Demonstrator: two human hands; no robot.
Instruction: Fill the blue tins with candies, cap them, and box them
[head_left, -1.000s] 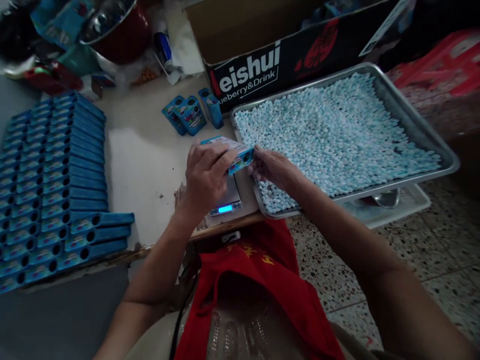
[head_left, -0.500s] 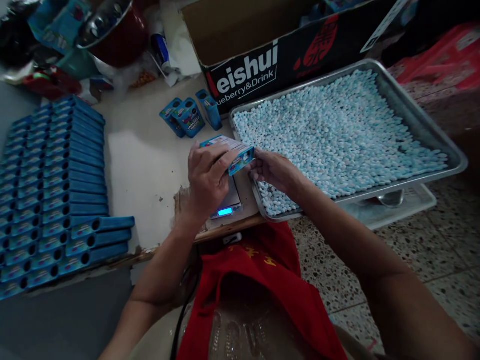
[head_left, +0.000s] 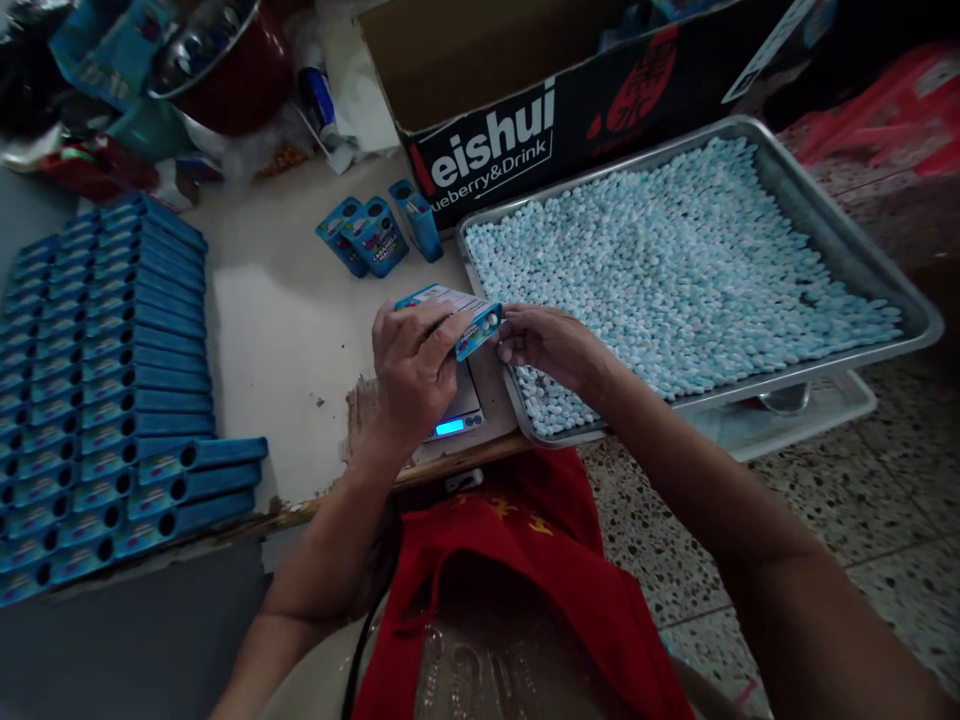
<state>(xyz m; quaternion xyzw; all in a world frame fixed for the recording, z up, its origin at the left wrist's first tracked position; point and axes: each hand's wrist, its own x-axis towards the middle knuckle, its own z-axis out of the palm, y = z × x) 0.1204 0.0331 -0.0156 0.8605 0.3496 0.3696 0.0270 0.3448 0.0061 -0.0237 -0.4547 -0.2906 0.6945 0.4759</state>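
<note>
My left hand (head_left: pixel 414 362) is wrapped round a small blue candy box (head_left: pixel 478 336), tilted so that its end with a round hole faces right. Something pale shows in that hole. At the same end, my right hand (head_left: pixel 549 345) has its fingers curled in, close to or touching the box; what they hold is hidden. Below the box lies a small digital scale (head_left: pixel 466 402) with a lit blue display, partly covered by my left hand. To the right, a metal tray (head_left: pixel 840 205) holds a layer of pale blue and white candies (head_left: pixel 660 280).
Rows of blue boxes (head_left: pixel 150 340) are stacked at the left. Several more boxes (head_left: pixel 377 238) stand behind my hands, beside a black carton (head_left: pixel 510 145). A dark red bowl (head_left: pixel 244 75) sits at the back left. Under the metal tray is a white tray (head_left: pixel 847 400).
The box in my left hand has shifted slightly left and its holed end has turned a little. My right hand stays beside that end, its fingers slightly more curled.
</note>
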